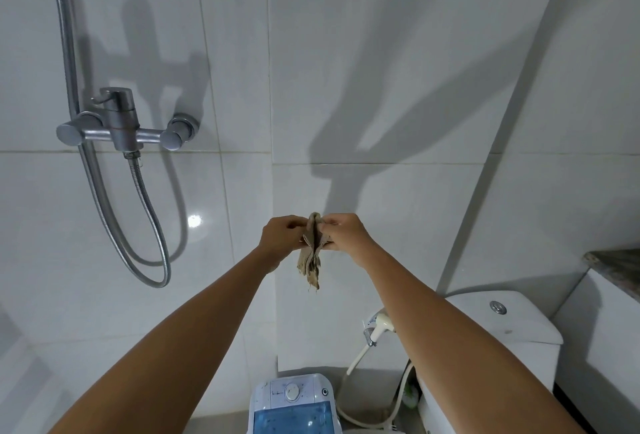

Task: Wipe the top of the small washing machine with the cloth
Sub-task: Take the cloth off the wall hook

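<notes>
Up in front of the glossy white tiled wall [381, 87], both arms are stretched out, and the left hand [278, 238] and right hand [346, 236] are pinched on a ragged beige cloth [311, 253], one from each side. It's bunched, frayed at the bottom, hanging in folds. Way down below sits the small washing machine [294, 402], white plastic with rounded corners, a round dial and a see-through blue lid. Any lettering on the panel is too tiny to read. Brushed-metal shower mixer [119, 122] on the left, with a ribbed hose.
</notes>
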